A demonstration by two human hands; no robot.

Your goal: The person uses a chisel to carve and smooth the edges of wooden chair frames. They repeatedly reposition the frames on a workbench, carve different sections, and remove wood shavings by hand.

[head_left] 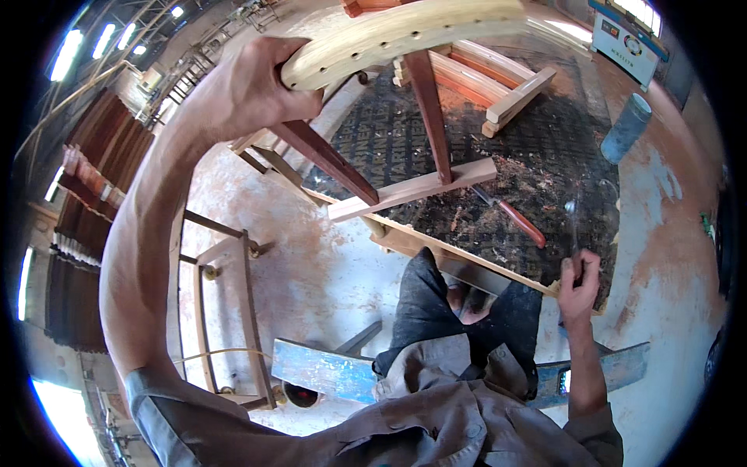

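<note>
My left hand is closed around the end of a pale curved wooden rail with a row of drilled holes. Two dark red-brown tapered slats, a left slat and a right slat, run from beneath it to a straight pale wooden bar at the table's near edge. Over the table's right front corner, my right hand has its fingers closed on a thin tool with a shiny end; blur hides its exact kind. A red-handled knife-like tool lies beside the bar.
Wood shavings litter the dark printed tabletop. Jointed wooden frames rest toward its far side, and a blue-grey cylinder stands at the right. A blue worn bench is under me. A wheeled wooden frame stands left.
</note>
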